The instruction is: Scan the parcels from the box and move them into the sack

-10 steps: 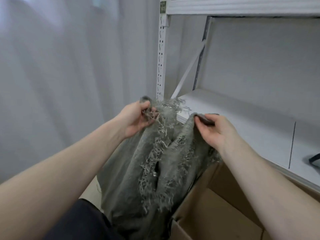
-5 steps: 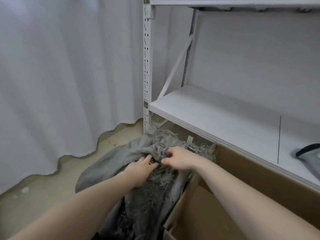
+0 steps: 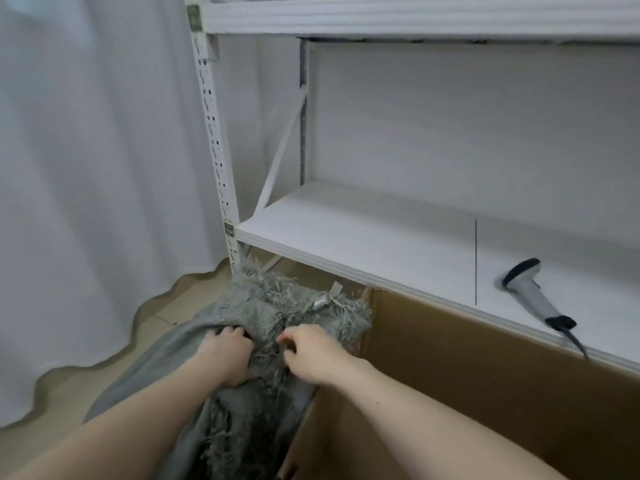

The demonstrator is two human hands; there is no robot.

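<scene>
Sack (image 3: 242, 317) lies bunched under both hands, left grip (image 3: 227, 355) and right grip (image 3: 311, 355) clamped on its frayed mouth.

This is looking like a stockroom or parcel-sorting corner. A white metal rack (image 3: 211, 116) with slotted uprights is standing against the wall, a handheld barcode scanner (image 3: 535, 294) is lying on its shelf (image 3: 363, 237), a big cardboard box (image 3: 485, 368) is sitting below beside a frayed grey sack (image 3: 270, 303), and white curtains (image 3: 86, 168) are hanging down to the floor.
</scene>
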